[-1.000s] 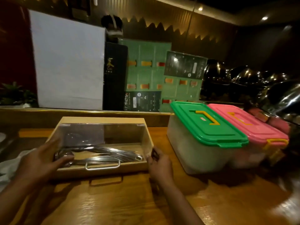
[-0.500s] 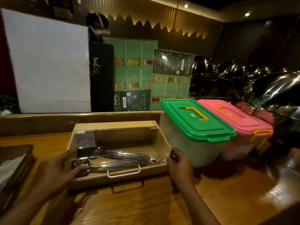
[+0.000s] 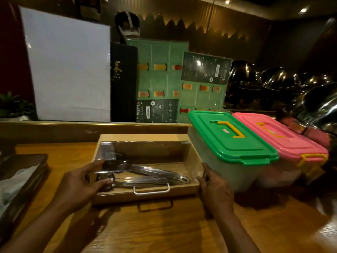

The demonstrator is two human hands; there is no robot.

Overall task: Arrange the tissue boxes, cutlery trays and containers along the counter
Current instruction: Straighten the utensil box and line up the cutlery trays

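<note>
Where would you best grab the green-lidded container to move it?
By the yellow handle on the green lid, coming from above. It lies flat on the lid's middle, and the pink container and cutlery tray crowd both long sides.

**Counter items: position and condition**

Cutlery tray (image 3: pixel 145 195): wooden, clear lid with metal handle, holds steel utensils lying flat; sits level on the wooden counter, gripped at both ends. Green-lidded container (image 3: pixel 231 141): translucent body, yellow handle, lid closed, just right of the tray, touching or nearly so. Pink-lidded container (image 3: pixel 284 137): same type, closed, flush against the green one. Tissue box (image 3: pixel 20 181): dark, at far left, well apart.
</note>
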